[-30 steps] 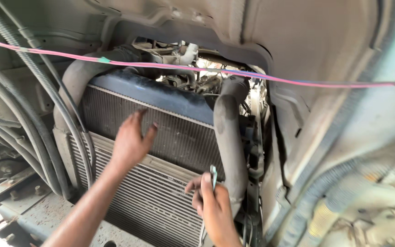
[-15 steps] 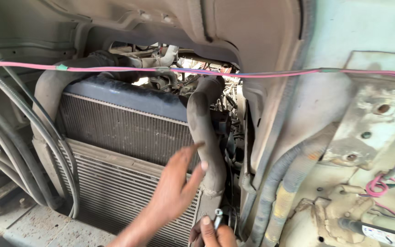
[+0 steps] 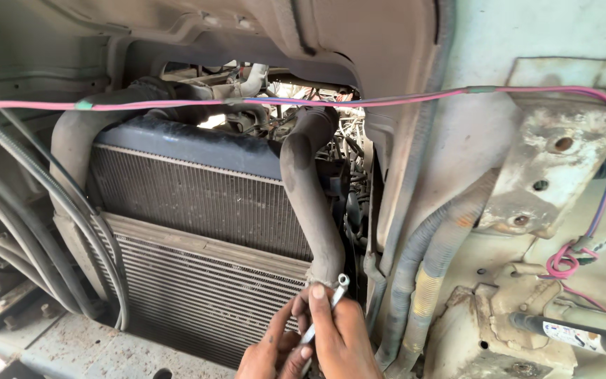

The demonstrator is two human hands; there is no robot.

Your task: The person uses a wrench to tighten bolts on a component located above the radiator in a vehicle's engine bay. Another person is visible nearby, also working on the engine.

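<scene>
Gripping a small wrench (image 3: 331, 303) at the foot of the radiator hose (image 3: 311, 203), right hand (image 3: 341, 335) clenched on its shaft, left hand (image 3: 271, 351) pinching below (grip partly hidden). A slip could rake knuckles across the radiator fins (image 3: 205, 281).

Only the person's two bare hands show, at the bottom edge of the view: the left hand (image 3: 271, 354) and the right hand (image 3: 341, 337). Neither wears a glove, ring or watch. No sleeve reaches the wrists.
</scene>
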